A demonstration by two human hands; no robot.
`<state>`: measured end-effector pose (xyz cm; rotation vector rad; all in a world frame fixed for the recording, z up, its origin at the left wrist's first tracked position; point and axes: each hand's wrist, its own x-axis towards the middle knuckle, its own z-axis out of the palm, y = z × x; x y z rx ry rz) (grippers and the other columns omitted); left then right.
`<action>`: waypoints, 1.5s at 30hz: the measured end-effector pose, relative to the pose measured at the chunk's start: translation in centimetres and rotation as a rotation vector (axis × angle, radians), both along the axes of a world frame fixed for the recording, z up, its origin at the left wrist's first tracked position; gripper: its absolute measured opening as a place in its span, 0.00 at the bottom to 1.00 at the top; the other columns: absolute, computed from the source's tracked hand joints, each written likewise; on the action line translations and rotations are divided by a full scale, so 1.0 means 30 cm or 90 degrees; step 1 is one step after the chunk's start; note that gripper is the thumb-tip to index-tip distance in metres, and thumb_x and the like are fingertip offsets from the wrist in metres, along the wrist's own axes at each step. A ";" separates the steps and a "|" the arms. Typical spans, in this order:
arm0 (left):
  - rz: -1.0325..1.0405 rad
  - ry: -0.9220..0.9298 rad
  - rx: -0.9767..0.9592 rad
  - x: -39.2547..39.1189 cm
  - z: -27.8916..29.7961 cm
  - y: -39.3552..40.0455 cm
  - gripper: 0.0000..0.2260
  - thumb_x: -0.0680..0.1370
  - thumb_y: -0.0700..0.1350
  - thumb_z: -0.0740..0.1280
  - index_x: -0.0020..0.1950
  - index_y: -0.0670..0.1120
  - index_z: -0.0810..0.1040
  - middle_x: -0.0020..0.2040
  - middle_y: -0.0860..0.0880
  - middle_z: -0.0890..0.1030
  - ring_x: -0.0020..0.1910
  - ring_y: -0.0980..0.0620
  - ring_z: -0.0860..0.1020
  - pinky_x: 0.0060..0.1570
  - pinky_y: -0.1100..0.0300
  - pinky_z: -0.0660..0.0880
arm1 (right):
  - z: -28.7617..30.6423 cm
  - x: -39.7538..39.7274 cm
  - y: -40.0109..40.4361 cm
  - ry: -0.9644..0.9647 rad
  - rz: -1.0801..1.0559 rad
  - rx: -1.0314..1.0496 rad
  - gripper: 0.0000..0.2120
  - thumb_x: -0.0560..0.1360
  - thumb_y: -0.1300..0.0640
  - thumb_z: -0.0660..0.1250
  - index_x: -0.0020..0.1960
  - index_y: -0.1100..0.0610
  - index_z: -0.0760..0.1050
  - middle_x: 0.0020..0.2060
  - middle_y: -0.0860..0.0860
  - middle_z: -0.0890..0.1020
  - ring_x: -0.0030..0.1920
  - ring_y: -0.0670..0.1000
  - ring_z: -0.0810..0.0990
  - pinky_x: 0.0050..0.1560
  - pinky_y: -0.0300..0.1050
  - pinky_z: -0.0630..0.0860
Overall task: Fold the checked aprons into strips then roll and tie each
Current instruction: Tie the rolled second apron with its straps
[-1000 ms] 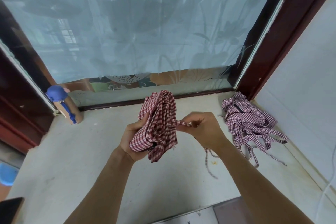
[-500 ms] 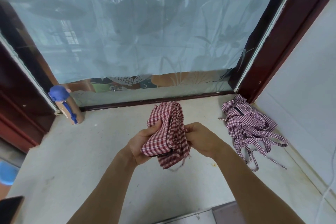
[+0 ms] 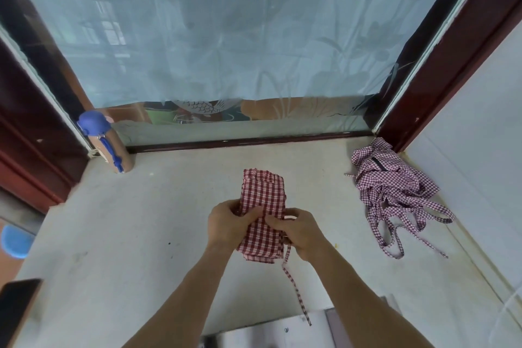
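Tie step on the red apron [image 3: 262, 200]: it's a rolled bundle held over the ledge [image 3: 141, 234]. Left hand [image 3: 228, 223] clamps its middle, right hand [image 3: 299, 230] pinches the strap [image 3: 293, 288] against its side; loose end hangs down. Next, I'd judge: cinch and knot without letting the roll slacken. Second apron [image 3: 389, 186] lies unfolded, far right.
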<state>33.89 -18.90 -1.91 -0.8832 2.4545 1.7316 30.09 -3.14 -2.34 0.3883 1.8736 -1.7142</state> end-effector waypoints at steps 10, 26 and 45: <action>-0.017 0.147 -0.190 0.092 -0.267 -0.038 0.07 0.77 0.36 0.69 0.51 0.44 0.85 0.47 0.52 0.85 0.44 0.56 0.82 0.46 0.76 0.73 | -0.353 0.076 -0.090 -0.041 0.056 0.243 0.26 0.70 0.48 0.77 0.61 0.61 0.78 0.55 0.54 0.84 0.47 0.52 0.82 0.52 0.46 0.81; -0.229 -0.091 -0.108 0.039 -0.587 -0.068 0.06 0.80 0.37 0.61 0.48 0.48 0.70 0.35 0.50 0.72 0.31 0.54 0.69 0.32 0.66 0.66 | -0.418 -0.031 -0.063 -0.135 0.568 0.394 0.10 0.76 0.56 0.70 0.47 0.64 0.81 0.35 0.56 0.81 0.30 0.51 0.76 0.33 0.46 0.75; -0.138 -0.149 0.278 0.008 -0.586 -0.122 0.12 0.82 0.34 0.54 0.41 0.43 0.71 0.34 0.47 0.75 0.35 0.50 0.72 0.39 0.59 0.72 | -0.515 -0.013 -0.122 -0.115 0.133 0.256 0.10 0.77 0.54 0.68 0.45 0.62 0.80 0.36 0.52 0.81 0.36 0.48 0.77 0.44 0.53 0.80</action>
